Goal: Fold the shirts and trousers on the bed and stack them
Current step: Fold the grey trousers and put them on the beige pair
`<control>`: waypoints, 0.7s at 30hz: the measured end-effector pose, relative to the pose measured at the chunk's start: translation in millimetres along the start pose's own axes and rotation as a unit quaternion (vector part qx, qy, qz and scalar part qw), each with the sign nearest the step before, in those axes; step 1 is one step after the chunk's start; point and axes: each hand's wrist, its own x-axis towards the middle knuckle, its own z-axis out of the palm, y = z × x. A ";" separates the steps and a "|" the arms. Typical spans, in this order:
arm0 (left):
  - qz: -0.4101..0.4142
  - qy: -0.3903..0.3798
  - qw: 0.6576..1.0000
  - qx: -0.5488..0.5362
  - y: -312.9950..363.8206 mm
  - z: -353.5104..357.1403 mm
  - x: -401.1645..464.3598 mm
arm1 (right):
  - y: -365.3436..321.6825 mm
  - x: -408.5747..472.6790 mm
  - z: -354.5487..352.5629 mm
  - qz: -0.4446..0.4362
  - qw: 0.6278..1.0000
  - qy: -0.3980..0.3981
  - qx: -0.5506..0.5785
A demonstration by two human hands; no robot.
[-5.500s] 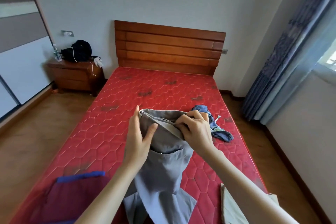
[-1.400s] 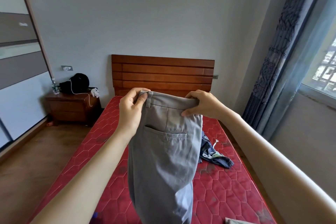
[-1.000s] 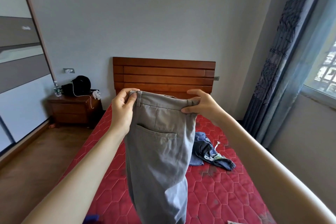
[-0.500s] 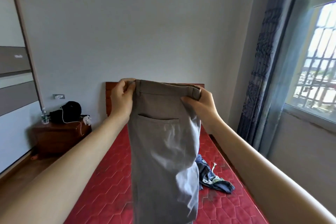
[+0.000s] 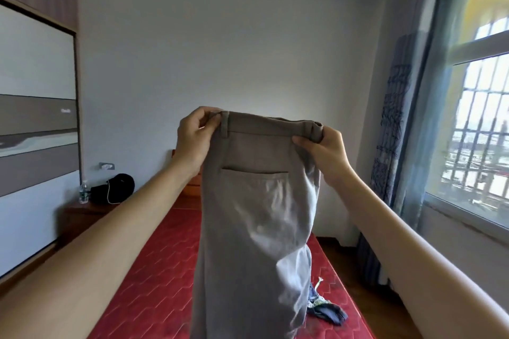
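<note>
Gripping grey trousers (image 5: 256, 223), both hands (image 5: 192, 140).

The lower legs of the grey trousers (image 5: 253, 228) are cut off by the bottom edge. Most of the headboard (image 5: 190, 187) and the middle of the bed (image 5: 154, 283) are hidden behind them. Only part of a blue garment (image 5: 323, 309) is seen. The bottle (image 5: 83, 193) label cannot be read.

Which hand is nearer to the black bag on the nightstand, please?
The left hand. It grips the trousers waistband's left end, above and right of the black bag; the right hand grips the far end, farther away.
</note>
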 end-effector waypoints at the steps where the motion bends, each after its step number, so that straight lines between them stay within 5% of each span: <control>1: 0.005 0.006 1.000 -0.003 11.5 3.9 -5.5 | -11.2 -5.9 -9.3 -0.006 1.000 -0.007 0.010; 12: 0.060 0.039 0.997 -0.012 113.7 14.5 -16.6 | -107.1 -16.7 -71.1 -0.040 0.994 -0.049 0.092; 21: -0.119 0.041 0.992 0.011 -66.1 16.0 -85.8 | 64.1 -58.7 -23.8 0.103 0.989 -0.098 0.042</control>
